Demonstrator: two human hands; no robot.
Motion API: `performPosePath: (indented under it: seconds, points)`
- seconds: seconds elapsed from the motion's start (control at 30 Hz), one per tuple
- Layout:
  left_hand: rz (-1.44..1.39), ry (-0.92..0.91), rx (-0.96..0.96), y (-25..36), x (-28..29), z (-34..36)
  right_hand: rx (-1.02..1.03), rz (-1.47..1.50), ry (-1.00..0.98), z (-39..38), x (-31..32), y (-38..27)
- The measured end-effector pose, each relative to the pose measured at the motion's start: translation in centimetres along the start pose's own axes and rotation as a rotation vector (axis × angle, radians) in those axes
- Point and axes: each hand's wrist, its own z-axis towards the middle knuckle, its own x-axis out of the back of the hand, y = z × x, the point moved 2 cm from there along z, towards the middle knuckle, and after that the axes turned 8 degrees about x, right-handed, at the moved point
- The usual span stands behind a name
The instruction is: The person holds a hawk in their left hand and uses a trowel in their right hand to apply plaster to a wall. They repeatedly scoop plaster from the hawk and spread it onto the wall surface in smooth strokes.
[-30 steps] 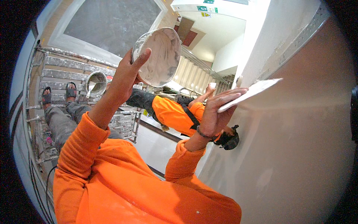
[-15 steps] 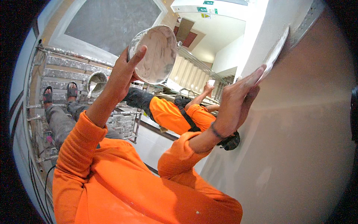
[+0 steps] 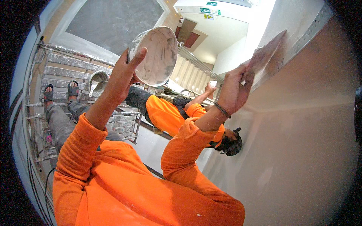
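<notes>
Left hand (image 3: 122, 77): fingers curl round the rim of a round pan (image 3: 154, 54) of white plaster, raised at 11 o'clock, close for reloading.
Right hand (image 3: 233, 88): fingers grip a flat trowel (image 3: 266, 56), blade flat on the wall (image 3: 301, 132) beside the perforated metal strip (image 3: 307, 32), at 1 o'clock.

Hidden parts near the trowel (image 3: 266, 56)

Its handle is hiding inside the right hand (image 3: 233, 88); the co-worker's (image 3: 169, 113) face is showing blurred below.
</notes>
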Motion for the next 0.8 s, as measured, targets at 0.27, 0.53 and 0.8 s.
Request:
performPosePath:
  seconds: [0.27,0.53,0.8]
  points:
    - [0.035,0.001,0.011,1.7,-0.2,-0.9,-0.036,-0.039,-0.02,-6.9,0.7,2.8]
    - [0.029,0.007,-0.038,2.2,0.5,-0.6,0.123,-0.438,-0.228,-5.3,-0.9,4.2]
    - [0.083,-0.038,-0.017,2.8,0.2,-1.1,0.09,-0.075,-0.148,-9.3,-5.0,7.2]
